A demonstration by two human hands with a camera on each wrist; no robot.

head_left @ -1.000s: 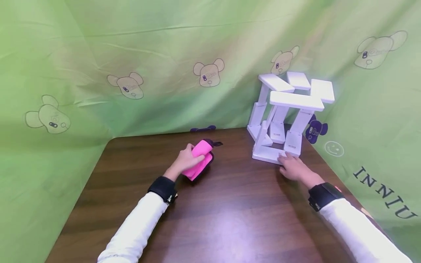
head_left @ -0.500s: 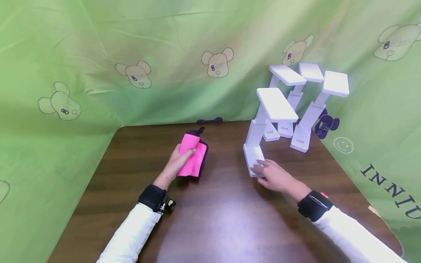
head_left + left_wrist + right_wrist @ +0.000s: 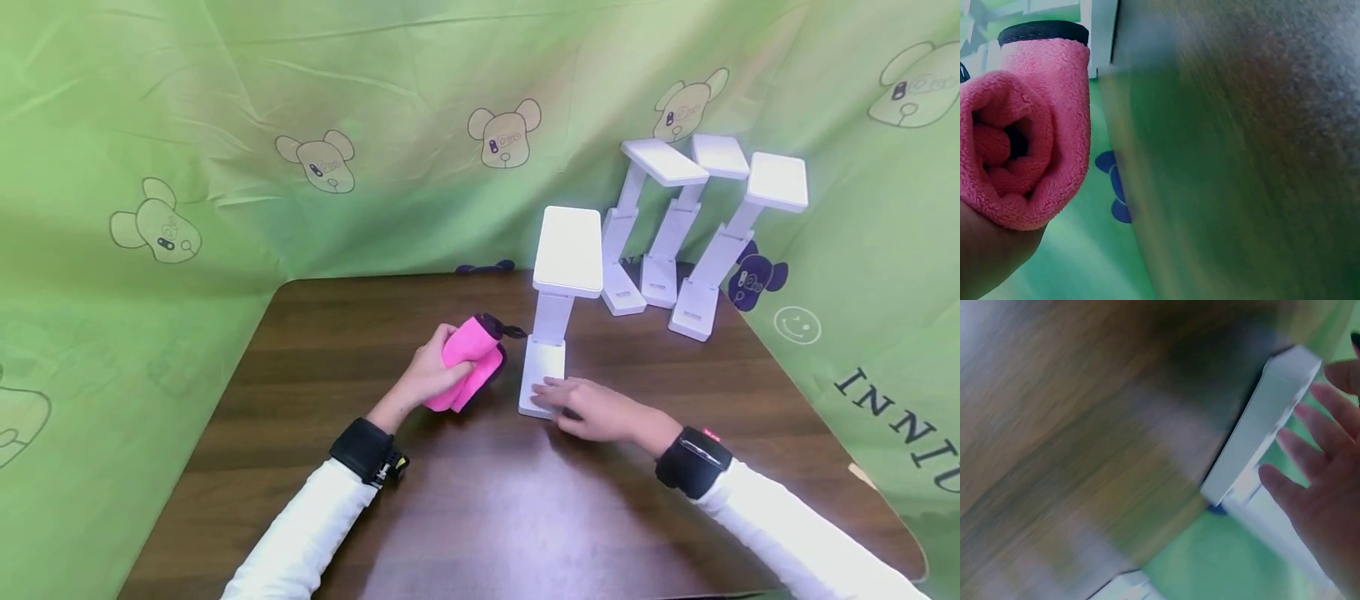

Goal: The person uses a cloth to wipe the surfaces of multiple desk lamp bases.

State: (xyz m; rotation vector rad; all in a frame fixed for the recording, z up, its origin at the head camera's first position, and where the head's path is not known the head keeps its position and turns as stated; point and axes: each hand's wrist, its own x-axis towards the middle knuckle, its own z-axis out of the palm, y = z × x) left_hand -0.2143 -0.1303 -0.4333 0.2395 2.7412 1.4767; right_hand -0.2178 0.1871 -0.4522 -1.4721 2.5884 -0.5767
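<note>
In the head view my left hand [image 3: 429, 372] grips a folded pink cloth [image 3: 467, 343] with dark edging and a short black loop. The left wrist view shows the fluffy cloth [image 3: 1067, 125] rolled over on itself, its far end trimmed in black. A white desk lamp [image 3: 567, 250] stands upright just right of the cloth, its flat rectangular head tipped toward me. My right hand [image 3: 596, 410] touches the near end of its base. In the right wrist view the fingers of that hand [image 3: 1325, 456] are spread along the lamp's base [image 3: 1266, 425].
Three more white desk lamps stand at the back right: one on the left [image 3: 663, 162], one behind [image 3: 720, 157], one on the right [image 3: 778, 179]. The brown wooden table [image 3: 360, 333] meets a green printed curtain [image 3: 405, 200] at the back and sides.
The nearest lamp has moved left and toward me, away from the other lamps, with my right hand at its base. It has also turned. My left hand still holds the cloth.
</note>
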